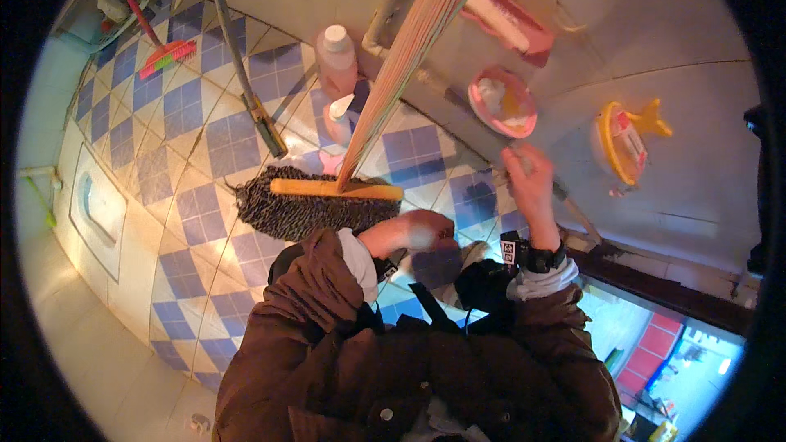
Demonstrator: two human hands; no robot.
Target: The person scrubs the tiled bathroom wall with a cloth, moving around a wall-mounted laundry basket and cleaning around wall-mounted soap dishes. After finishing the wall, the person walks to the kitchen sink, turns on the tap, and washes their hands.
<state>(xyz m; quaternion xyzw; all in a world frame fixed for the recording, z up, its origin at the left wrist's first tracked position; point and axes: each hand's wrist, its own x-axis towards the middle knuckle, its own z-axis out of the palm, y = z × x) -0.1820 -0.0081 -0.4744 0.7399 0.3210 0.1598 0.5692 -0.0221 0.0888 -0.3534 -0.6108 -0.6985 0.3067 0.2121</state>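
My right hand [529, 170] is raised close to the wall, just below a pink oval soap dish [503, 103] with whitish and yellowish pieces in it. Its fingers are curled; whether they hold anything is unclear. Lower and further left, my left hand [408, 234] is blurred, with its fingers bent inward. A whitish blur lies over it, and I cannot tell if it grips something. Beyond the left hand, a mop with a dark stringy head [301, 212] and an orange crossbar [307, 188] rests on the tiles. Its long striped pinkish handle [408, 43] slants up past the soap dish.
A yellow fish-shaped holder [619, 142] and a pink holder [509, 21] are on the wall. Two bottles, one large [336, 64] and one small [339, 120], stand on the floor. A red-handled broom [167, 56] and a dark pole [236, 55] are beyond. An opening [663, 350] shows lower right.
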